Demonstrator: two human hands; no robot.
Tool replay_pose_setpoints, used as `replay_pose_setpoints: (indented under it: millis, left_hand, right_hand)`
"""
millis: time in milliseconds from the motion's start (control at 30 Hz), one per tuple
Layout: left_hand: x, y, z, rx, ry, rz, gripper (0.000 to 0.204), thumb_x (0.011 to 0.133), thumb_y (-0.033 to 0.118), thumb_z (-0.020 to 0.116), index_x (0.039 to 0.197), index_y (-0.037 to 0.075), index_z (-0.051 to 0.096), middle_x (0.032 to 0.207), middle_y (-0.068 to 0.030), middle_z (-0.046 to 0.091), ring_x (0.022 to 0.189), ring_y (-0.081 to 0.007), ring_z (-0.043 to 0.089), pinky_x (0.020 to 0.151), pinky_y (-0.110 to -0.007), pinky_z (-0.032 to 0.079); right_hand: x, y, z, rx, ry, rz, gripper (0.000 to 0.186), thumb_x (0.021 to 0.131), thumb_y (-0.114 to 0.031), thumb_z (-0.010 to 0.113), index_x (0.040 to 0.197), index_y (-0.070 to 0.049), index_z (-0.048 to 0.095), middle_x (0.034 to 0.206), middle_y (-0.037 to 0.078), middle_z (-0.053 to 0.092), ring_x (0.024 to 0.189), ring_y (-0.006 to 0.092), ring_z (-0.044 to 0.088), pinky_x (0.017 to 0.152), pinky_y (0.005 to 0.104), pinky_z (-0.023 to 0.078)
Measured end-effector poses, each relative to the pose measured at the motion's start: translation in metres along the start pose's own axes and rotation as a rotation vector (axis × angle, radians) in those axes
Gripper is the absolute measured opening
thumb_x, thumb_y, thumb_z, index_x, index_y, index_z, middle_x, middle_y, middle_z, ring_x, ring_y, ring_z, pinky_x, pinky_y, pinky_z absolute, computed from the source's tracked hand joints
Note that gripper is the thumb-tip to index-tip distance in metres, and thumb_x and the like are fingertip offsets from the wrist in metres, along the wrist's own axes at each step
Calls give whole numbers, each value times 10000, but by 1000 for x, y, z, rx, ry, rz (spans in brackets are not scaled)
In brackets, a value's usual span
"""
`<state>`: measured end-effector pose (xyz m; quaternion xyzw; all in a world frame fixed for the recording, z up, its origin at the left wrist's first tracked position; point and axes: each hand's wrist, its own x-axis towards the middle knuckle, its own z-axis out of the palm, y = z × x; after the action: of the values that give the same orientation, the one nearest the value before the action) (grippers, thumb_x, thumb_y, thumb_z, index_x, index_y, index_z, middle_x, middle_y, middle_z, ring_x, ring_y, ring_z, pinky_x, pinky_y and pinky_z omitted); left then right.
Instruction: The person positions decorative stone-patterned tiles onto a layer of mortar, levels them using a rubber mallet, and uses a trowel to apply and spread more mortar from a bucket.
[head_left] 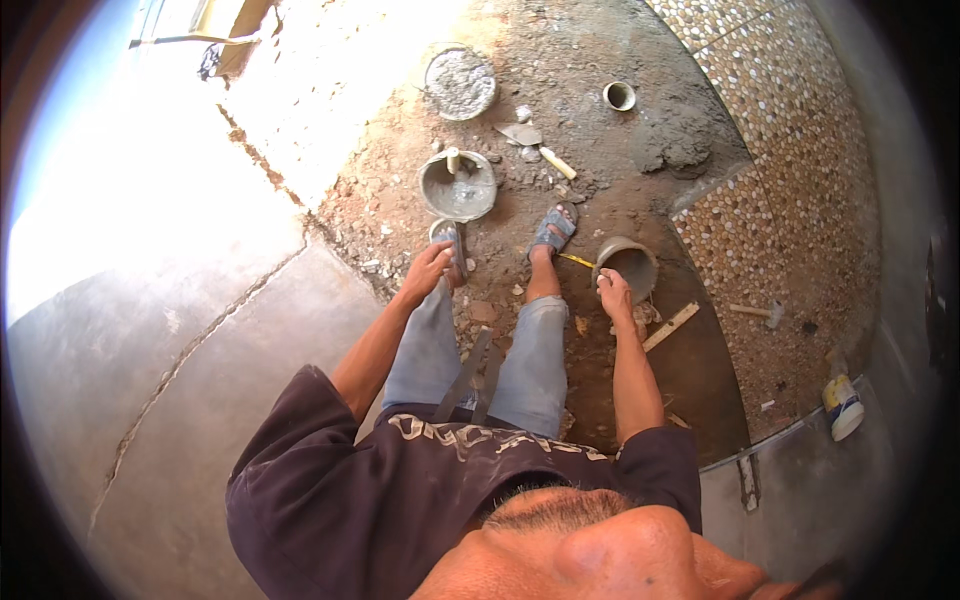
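My right hand has its fingers closed on the near-left rim of a grey bucket, which stands tilted with its dark inside showing. A short yellow strip lies between that bucket and my right foot. My left hand is over my left shin with its fingers curled together; whatever may be in them is too small to make out. Just beyond it stands a mortar-stained bucket with a pale handle sticking up inside. A trowel and a wooden handle lie past my right foot.
A bucket of grey rubble stands farther off, near a small pot and a mound of wet mortar. Pebbled paving edges the right side, with a hammer on it. A wooden strip lies by my right forearm.
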<state>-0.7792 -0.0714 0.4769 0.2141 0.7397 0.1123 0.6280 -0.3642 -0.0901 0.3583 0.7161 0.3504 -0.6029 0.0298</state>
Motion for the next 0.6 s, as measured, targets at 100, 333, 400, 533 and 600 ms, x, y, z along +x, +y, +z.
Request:
replay_pose_setpoints:
  millis: [100,333,400,533,600]
  left_hand:
    - [12,-3,-20,22,-51,57,471,990,338,518,1343,27,527,1162,-83,628,990,-178,619,859,-310,471]
    - [62,-34,-122,191,-20,101,414,963,302,519,1260,25,597,1069,-119,667,982,-199,622,900,-332,464]
    - [97,-21,-171,324,-46,232,399,963,294,510,1250,32,600,1087,-136,663,999,-224,624,910,-343,464]
    - [188,37,-240,499,-132,272,384,957,333,514,1154,27,633,1037,-204,670,1024,-304,646,906,-391,477]
    - [243,30,-303,566,-46,227,446,960,338,523,1252,7,588,1034,-153,677,952,-226,643,866,-360,490]
  right_hand:
    - [22,9,32,-37,60,-129,425,914,-231,540,1251,22,592,1109,150,686,868,201,675,792,337,517]
    - [31,-107,113,-136,105,-190,396,897,-251,533,1186,1,630,1142,210,661,1020,338,636,904,398,484]
    - [32,-139,150,10,99,-151,384,901,-264,533,1173,-16,642,1169,216,652,1091,386,618,950,416,466]
    - [26,-164,248,382,139,33,363,932,-261,541,1186,-17,628,938,76,689,750,164,660,686,317,525]
    - [32,-199,309,206,81,-48,383,932,-272,547,1212,-21,618,941,77,688,767,163,664,682,312,526]
